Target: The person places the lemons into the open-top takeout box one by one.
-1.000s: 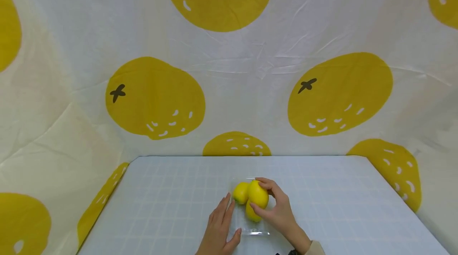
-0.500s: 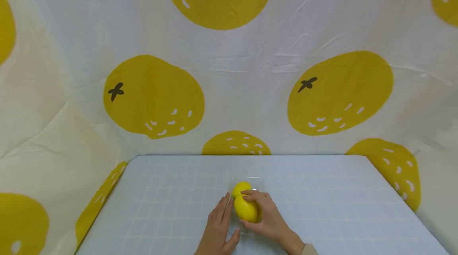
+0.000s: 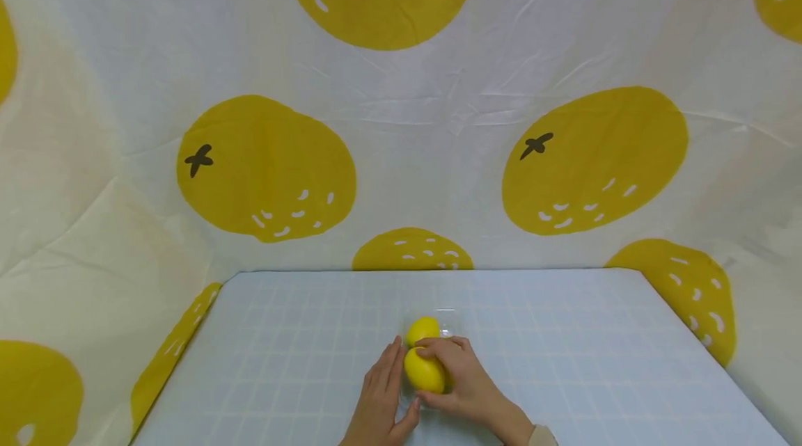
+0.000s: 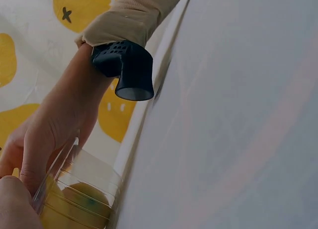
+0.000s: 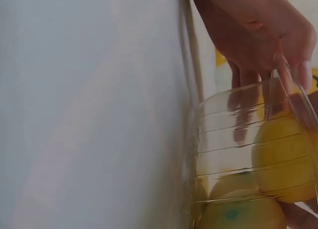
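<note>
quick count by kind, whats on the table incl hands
lemons: 2 in the head view; any beneath are hidden
clear plastic container: 1
hands: 2, left hand and right hand
total: 5

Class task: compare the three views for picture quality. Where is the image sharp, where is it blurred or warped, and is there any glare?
Head view: evenly lit, sharp, wide-angle bend at the edges. Left wrist view: table a soft blur. Right wrist view: dim, out of focus, lemons warped through the ribbed clear container, faint sheen, no harsh glare.
</note>
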A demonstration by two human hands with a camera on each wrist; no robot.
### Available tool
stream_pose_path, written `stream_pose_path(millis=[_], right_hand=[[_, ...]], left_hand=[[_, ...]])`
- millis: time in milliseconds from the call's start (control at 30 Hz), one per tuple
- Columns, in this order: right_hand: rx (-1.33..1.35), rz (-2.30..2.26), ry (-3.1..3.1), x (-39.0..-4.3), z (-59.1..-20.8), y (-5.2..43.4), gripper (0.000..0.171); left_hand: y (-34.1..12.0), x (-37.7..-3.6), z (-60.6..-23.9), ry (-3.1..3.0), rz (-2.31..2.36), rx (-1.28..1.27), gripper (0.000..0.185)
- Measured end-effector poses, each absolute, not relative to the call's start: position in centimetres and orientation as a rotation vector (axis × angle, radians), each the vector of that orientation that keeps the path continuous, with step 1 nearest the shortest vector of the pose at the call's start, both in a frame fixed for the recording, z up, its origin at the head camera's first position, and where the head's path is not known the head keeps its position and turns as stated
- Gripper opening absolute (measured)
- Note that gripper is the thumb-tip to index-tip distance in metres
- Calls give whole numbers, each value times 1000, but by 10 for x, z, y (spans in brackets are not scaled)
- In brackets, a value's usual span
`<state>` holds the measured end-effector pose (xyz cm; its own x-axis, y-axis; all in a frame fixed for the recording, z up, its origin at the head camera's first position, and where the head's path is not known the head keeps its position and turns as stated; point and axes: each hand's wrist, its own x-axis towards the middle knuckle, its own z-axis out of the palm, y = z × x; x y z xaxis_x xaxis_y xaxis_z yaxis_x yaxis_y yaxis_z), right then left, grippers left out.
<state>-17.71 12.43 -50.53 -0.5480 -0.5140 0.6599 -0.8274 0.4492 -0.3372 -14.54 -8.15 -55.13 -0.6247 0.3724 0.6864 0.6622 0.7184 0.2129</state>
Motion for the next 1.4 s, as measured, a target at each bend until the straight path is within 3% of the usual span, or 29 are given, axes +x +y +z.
stream_pose_path(millis=[233,467,733,967,1400], right_hand=[[1196,801,-2204,-178,-502,125,46],[1230,855,-2203,-176,-499,125,28],[1239,835,-2183,-177,-502,124,33],[1251,846,-2171,-178,-502,124,24],[1222,849,-2237,-179,-502,123,31]], left_hand=[[-82,-146,-551,-2291,-611,-790,74],[-82,-144,-551,-2346,-568,-766,77],[-82,-144,-551,-2311,-561,-771,73],[-82,-143,-549,-2320,-578,-775,73],[-83,-143,-548,-2336,-565,-770,73]])
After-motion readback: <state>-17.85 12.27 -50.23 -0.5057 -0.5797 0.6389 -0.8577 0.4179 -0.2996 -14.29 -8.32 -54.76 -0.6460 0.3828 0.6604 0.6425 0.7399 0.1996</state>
